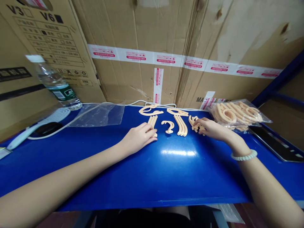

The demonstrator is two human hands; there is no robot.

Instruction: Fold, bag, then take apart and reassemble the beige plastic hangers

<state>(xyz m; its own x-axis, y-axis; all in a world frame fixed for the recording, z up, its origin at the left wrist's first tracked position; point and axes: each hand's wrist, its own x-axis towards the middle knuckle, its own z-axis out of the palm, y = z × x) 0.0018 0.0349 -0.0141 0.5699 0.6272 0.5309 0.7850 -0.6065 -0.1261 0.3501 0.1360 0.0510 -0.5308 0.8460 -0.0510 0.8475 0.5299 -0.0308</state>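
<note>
Resting over the lower end of a sheaf of slim cream plastic strips (pixel 153 120), the left hand (pixel 140 136) has its fingers bent down together, though whether they pinch the strips or merely lie on them, I can't tell! Across the bench (pixel 152 177), glossy and blue, the right hand (pixel 211 126) reaches into a jumbled cluster of small curved cream plastic pieces (pixel 194 122), fingertips down among them, and again the grip itself is hidden. Between the two hands sits a single cream plastic hook (pixel 170 126), alone, and just beside it three curved cream plastic bars (pixel 181 126) lie side by side in tidy order. Behind, two larger looped cream plastic shapes (pixel 155 112) lie flat near the brown cardboard boxes (pixel 133 82). So how far along are we? Judging by the layout, the grouping is well under way: strips and bars are lined up, the looped shapes set apart at the back, while the small curved pieces look unordered and the front groups lie unjoined. And over on the right, a clear plastic bag (pixel 263 117) holds plenty more cream pieces!
</note>
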